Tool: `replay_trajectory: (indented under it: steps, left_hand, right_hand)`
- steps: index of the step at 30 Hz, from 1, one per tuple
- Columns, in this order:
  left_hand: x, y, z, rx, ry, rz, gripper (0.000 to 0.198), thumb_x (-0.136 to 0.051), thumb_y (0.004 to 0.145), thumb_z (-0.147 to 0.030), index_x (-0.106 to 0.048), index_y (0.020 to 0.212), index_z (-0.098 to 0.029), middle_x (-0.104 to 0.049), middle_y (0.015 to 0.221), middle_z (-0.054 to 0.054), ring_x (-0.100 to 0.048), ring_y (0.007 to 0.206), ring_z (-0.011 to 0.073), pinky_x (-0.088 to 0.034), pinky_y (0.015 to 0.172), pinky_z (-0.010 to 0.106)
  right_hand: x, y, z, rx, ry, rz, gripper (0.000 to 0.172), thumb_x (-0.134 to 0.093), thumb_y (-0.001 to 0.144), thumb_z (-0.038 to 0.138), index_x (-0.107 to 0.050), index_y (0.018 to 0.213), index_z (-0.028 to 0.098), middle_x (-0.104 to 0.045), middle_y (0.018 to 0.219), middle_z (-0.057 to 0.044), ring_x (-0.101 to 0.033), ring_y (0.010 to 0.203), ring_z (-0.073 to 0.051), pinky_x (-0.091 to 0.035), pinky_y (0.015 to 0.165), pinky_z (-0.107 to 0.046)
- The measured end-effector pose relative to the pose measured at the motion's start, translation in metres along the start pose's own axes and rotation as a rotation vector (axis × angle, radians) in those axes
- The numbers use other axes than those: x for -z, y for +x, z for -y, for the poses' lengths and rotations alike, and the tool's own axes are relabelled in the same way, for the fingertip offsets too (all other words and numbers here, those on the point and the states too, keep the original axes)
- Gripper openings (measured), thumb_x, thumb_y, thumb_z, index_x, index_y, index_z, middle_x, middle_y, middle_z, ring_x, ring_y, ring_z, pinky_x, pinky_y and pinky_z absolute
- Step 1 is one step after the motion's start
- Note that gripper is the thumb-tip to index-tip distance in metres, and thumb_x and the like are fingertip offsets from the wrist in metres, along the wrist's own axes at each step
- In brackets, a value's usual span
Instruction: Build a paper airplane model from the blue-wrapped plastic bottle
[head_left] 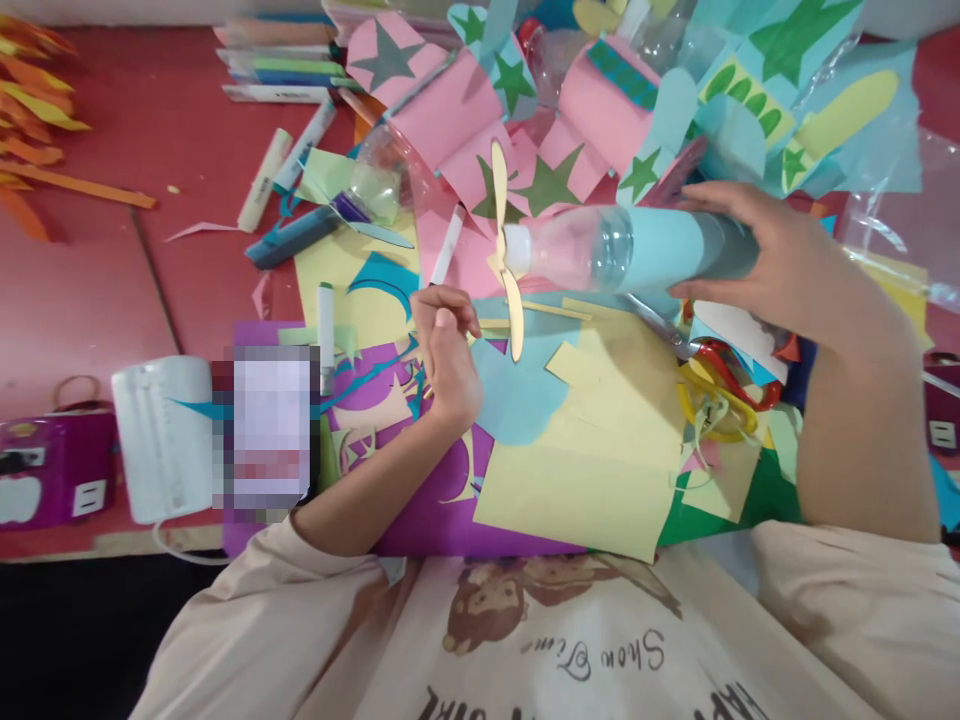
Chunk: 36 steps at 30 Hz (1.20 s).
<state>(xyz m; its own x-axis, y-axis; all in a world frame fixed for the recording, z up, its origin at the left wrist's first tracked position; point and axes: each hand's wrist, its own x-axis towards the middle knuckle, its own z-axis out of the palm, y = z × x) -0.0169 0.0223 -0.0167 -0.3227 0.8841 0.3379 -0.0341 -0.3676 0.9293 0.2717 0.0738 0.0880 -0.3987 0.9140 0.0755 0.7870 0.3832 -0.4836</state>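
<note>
My right hand [780, 265] is wrapped around the base end of a clear plastic bottle [664, 248] that lies sideways in the air. A light blue paper band circles the bottle, with a grey band nearer my palm. On its white cap [517, 248], pointing left, sits a cream paper propeller [513, 315] with two narrow blades. Just left of the lower blade is my left hand [450, 355], its fingers curled in and the thumb against them. Nothing shows between those fingers. A white marker [448, 243] lies just above my left hand; whether they touch I cannot tell.
Pink paper pieces with green stars [450, 110] fill the back. Yellow paper [585, 450] and purple paper [420, 510] cover the front. Scissors with red handles [739, 375] lie below my right hand. A white device [163, 440] and a blurred phone [271, 430] are at left.
</note>
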Motion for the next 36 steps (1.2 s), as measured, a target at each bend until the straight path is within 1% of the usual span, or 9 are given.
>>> replay_trajectory:
  steps: [4,7,15,18,21,24,26,29,36]
  left_hand:
    - [0.0,0.004,0.001,-0.028,-0.037,-0.075,0.03,-0.053,0.089,-0.054,-0.046,0.079,-0.026,-0.038,0.074,0.0,-0.038,0.06,0.0136,-0.034,0.06,0.031]
    - [0.0,0.002,-0.001,-0.029,-0.057,-0.086,0.026,-0.05,0.091,-0.049,-0.055,0.082,-0.026,-0.041,0.072,0.0,-0.039,0.06,0.0135,-0.033,0.06,0.031]
    - [0.005,-0.007,-0.016,-0.354,0.231,0.592,0.016,-0.053,0.093,-0.029,-0.063,0.105,-0.025,-0.06,0.092,0.005,-0.058,0.085,0.0162,-0.049,0.069,0.031]
    - [0.003,-0.008,-0.019,-0.371,0.266,0.682,0.028,-0.06,0.09,-0.03,-0.058,0.117,-0.025,-0.056,0.098,0.004,-0.056,0.076,0.0115,-0.051,0.065,0.026]
    - [0.003,-0.008,-0.014,-0.36,0.281,0.678,0.043,-0.061,0.088,-0.03,-0.051,0.13,-0.028,-0.05,0.099,0.003,-0.053,0.072,0.0093,-0.051,0.062,0.024]
    - [0.004,-0.008,-0.009,-0.317,0.316,0.624,0.043,-0.059,0.09,-0.029,-0.051,0.132,-0.031,-0.046,0.103,0.003,-0.051,0.067,0.0065,-0.051,0.062,0.023]
    - [0.005,-0.009,-0.008,-0.287,0.363,0.607,0.039,-0.059,0.09,-0.032,-0.054,0.129,-0.032,-0.045,0.105,0.003,-0.05,0.065,0.0055,-0.052,0.062,0.024]
    - [0.005,-0.01,-0.009,-0.274,0.406,0.596,0.034,-0.06,0.09,-0.036,-0.059,0.124,-0.03,-0.044,0.102,0.002,-0.05,0.065,0.0061,-0.052,0.062,0.024]
    - [0.005,-0.012,-0.013,-0.266,0.42,0.639,0.037,-0.057,0.091,-0.038,-0.056,0.127,-0.028,-0.046,0.105,0.004,-0.05,0.067,0.0064,-0.054,0.06,0.022]
  right_hand:
    - [0.015,-0.007,-0.014,0.116,-0.015,0.251,0.065,-0.075,0.067,0.063,-0.062,0.125,0.038,-0.068,0.116,-0.002,-0.058,0.11,-0.03,-0.046,0.092,-0.053]
    - [0.004,-0.01,-0.012,0.381,0.034,0.379,0.059,-0.076,0.067,0.061,-0.065,0.122,0.04,-0.063,0.13,0.0,-0.053,0.121,-0.033,-0.04,0.1,-0.06]
    - [-0.047,-0.009,0.036,0.531,0.158,0.489,0.063,-0.087,0.061,0.026,-0.067,0.118,0.042,-0.054,0.14,0.0,-0.041,0.137,-0.037,-0.026,0.113,-0.069]
    - [-0.052,-0.005,0.04,0.461,0.218,0.433,0.065,-0.086,0.063,0.022,-0.064,0.121,0.042,-0.047,0.147,0.001,-0.034,0.142,-0.038,-0.025,0.114,-0.069]
    - [-0.055,-0.008,0.039,0.321,0.234,0.236,0.062,-0.085,0.067,0.028,-0.06,0.124,0.038,-0.046,0.145,-0.003,-0.031,0.143,-0.037,-0.028,0.114,-0.066]
    - [-0.064,-0.02,0.039,0.145,0.221,-0.018,0.064,-0.082,0.07,0.036,-0.053,0.127,0.033,-0.049,0.138,-0.009,-0.044,0.134,-0.035,-0.039,0.109,-0.061]
    - [-0.071,-0.03,0.043,0.038,0.25,-0.11,0.054,-0.076,0.077,0.038,-0.051,0.124,0.03,-0.053,0.13,-0.01,-0.06,0.111,-0.029,-0.053,0.094,-0.052]
    - [-0.081,-0.042,0.053,-0.053,0.368,-0.059,0.039,-0.065,0.087,0.039,-0.051,0.121,0.027,-0.057,0.123,-0.009,-0.066,0.085,-0.02,-0.058,0.074,-0.039]
    - [-0.089,-0.05,0.063,-0.058,0.453,-0.002,0.055,-0.063,0.088,0.043,-0.041,0.136,0.028,-0.05,0.137,-0.01,-0.066,0.088,-0.019,-0.059,0.077,-0.038]
